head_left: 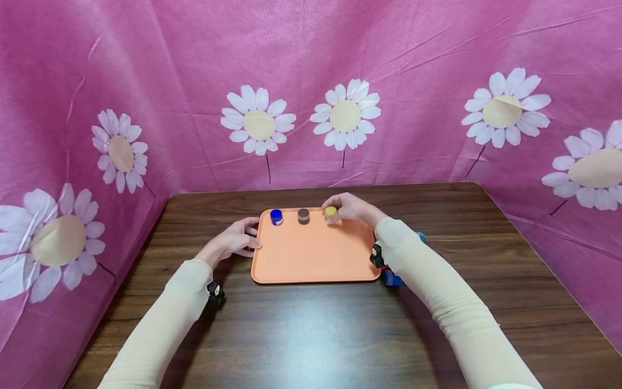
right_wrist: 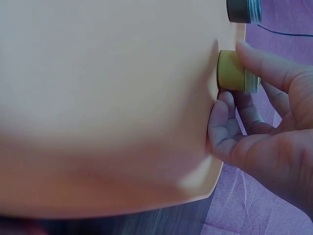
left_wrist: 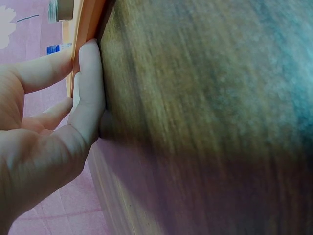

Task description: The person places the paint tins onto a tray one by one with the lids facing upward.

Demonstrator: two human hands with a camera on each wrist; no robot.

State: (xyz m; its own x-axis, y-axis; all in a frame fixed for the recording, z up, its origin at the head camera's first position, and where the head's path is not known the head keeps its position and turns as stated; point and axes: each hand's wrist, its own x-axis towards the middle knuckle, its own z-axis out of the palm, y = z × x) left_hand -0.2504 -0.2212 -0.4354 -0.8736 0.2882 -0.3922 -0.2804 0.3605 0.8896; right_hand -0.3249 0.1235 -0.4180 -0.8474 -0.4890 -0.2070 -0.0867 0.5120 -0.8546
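An orange tray [head_left: 311,251] lies on the wooden table. At its left edge my left hand [head_left: 238,237] holds the rim, and the left wrist view shows the thumb and fingers [left_wrist: 90,68] on either side of it. Near the tray's far edge, my right hand [head_left: 352,208] grips a small yellow paint jar [right_wrist: 231,71] between thumb and fingers. The jar's base is at the tray surface; whether it touches cannot be told. Left of it along the same edge stand a brown paint jar [head_left: 303,216] and a blue paint jar [head_left: 276,217], both upright and apart.
Right of the tray, a blue jar-like object [head_left: 391,279] and a teal one [head_left: 421,236] are partly hidden by my right forearm. The dark wood table [head_left: 301,335] extends around the tray. A pink flowered cloth [head_left: 301,54] hangs behind and at both sides.
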